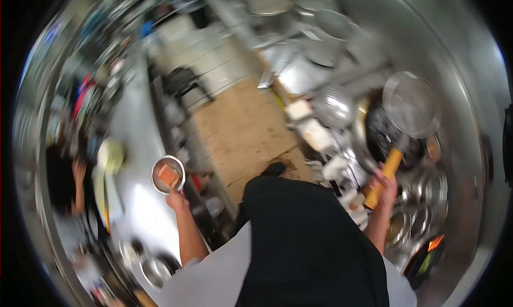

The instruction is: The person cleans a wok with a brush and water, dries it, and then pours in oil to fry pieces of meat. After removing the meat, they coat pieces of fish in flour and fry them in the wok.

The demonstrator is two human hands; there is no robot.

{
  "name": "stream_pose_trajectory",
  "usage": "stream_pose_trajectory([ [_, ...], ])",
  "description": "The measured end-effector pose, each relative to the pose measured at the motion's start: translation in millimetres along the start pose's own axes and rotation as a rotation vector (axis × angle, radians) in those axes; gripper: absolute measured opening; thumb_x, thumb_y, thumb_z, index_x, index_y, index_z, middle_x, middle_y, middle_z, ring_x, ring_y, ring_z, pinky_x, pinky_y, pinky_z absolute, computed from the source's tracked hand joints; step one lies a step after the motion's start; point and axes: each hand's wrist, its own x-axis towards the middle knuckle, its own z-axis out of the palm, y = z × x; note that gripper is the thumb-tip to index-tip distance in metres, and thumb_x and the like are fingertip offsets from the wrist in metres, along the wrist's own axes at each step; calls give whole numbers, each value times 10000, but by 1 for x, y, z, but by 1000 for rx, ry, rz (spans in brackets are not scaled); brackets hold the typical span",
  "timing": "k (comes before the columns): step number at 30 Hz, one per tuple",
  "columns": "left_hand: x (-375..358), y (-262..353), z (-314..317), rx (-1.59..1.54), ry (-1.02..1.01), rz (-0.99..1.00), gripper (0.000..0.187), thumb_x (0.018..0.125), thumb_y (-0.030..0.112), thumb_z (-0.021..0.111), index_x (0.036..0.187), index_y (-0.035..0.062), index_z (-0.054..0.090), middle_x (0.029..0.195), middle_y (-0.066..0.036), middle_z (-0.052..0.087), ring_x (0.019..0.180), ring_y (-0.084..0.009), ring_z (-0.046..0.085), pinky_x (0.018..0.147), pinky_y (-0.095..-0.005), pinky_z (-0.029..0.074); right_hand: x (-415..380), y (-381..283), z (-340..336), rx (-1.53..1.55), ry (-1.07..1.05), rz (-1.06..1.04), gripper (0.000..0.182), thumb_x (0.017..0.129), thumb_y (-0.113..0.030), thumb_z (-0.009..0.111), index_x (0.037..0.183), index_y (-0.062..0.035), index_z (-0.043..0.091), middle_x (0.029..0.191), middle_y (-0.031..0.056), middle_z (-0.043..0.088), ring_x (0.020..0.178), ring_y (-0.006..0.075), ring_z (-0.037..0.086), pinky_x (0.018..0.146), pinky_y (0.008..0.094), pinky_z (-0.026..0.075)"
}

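Note:
My left hand (177, 200) is closed on a small metal bowl (155, 174) at the edge of the steel counter. An orange-pink piece of food (169, 175) lies inside the bowl. On the right, my right hand (384, 188) is wrapped round the yellow wooden handle (393, 162) of a round mesh strainer (410, 104). The strainer's mesh is raised over or beside a dark wok (380, 126) on the stove side; the exact gap cannot be told. A perforated metal ladle or bowl (334, 106) rests left of the wok.
A steel counter (140, 146) runs along the left, with a pale green cabbage-like item (110, 156) and another person's arm (79, 186) beyond it. A dark stool (184, 81) stands on the floor. Pots (326, 37) fill the upper right; metal bowls (398, 229) sit lower right.

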Motion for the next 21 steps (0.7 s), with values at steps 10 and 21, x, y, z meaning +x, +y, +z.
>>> stream_pose_trajectory([
  [10,-327,-10,415,235,-1486,-25,142,982,132,676,1053,51,583,927,-57,669,689,-131,649,552,-258,510,-61,-8,-2,228,79,77,491,872,51,621,1338,-14,482,915,134,659,567,169,576,495,326,485],
  [21,-614,3,505,41,-1444,1272,191,886,82,702,994,-60,634,1117,-276,624,1030,-466,600,926,-499,476,-62,-18,-21,527,-25,96,371,913,-1,610,1276,28,537,957,146,644,614,148,540,558,326,490],
])
